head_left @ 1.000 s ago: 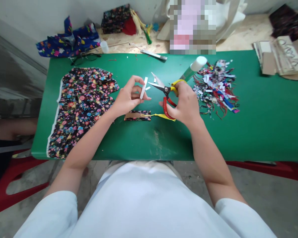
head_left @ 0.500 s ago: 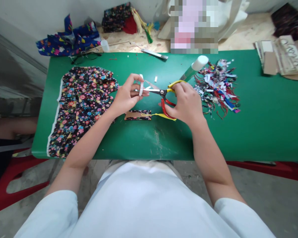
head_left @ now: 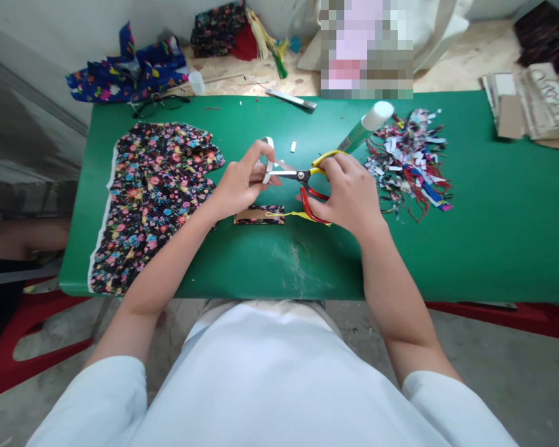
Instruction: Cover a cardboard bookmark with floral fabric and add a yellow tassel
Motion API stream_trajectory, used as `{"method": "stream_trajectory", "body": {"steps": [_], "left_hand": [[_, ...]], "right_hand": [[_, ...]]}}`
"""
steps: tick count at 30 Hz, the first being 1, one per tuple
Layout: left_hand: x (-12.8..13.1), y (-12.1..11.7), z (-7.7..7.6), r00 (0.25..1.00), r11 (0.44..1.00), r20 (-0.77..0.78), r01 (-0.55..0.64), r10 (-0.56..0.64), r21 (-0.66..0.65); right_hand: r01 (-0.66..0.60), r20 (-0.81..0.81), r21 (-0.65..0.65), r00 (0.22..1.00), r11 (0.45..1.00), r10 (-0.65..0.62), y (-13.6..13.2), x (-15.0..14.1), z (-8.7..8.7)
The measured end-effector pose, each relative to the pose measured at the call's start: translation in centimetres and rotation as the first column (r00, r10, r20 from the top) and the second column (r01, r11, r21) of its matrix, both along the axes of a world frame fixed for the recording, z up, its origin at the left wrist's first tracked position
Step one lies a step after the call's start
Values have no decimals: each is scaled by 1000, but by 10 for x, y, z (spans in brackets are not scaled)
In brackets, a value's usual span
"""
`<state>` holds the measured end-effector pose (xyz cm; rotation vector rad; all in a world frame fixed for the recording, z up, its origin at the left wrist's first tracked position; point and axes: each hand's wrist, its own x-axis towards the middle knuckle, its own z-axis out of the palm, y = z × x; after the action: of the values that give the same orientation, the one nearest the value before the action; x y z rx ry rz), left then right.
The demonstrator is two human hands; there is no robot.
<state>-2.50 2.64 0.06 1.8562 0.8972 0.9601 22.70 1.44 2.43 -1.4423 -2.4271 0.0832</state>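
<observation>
A narrow white strip (head_left: 269,162), bent in a curve, is pinched in the fingers of my left hand (head_left: 240,184). My right hand (head_left: 351,191) grips scissors (head_left: 302,176) with one yellow and one red handle. Their blades are parted and point left, with the tips at the strip by my left fingers. Small white scraps lie near the blades, one scrap (head_left: 293,146) just above them. Below the scissors is a cardboard piece edged in floral fabric (head_left: 251,215). A yellow tassel (head_left: 302,215) has its loop lying on that piece, and my right hand partly overhangs its end.
Black floral fabric (head_left: 153,205) spreads at left. A glue stick (head_left: 366,127) stands near a heap of scraps (head_left: 410,164) at right. Towards the back lie a cutter knife (head_left: 291,99), glasses (head_left: 158,104), blue fabric (head_left: 130,71) and cardboard pieces (head_left: 526,105).
The strip's upper end has curled over and the scissor tips now meet its lower part. A small white bit between the blades has shifted up slightly. Both hands have hardly moved.
</observation>
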Motion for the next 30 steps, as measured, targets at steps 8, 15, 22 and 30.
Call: {"method": "stream_trajectory", "body": {"steps": [8, 15, 22, 30], "left_hand": [[-1, 0, -1, 1000, 1000, 8, 8, -8, 26], [-2, 1, 0, 999, 1000, 38, -18, 17, 22], [-3, -1, 4, 996, 996, -70, 56, -50, 75], [-6, -1, 11, 990, 989, -124, 85, -71, 120]], "right_hand": [[10, -8, 51, 1000, 999, -10, -1, 1, 0], [54, -14, 33, 998, 998, -54, -2, 0, 3], [12, -6, 24, 1000, 1000, -12, 1, 3, 0], [-9, -12, -4, 1000, 1000, 9, 2, 4, 9]]}}
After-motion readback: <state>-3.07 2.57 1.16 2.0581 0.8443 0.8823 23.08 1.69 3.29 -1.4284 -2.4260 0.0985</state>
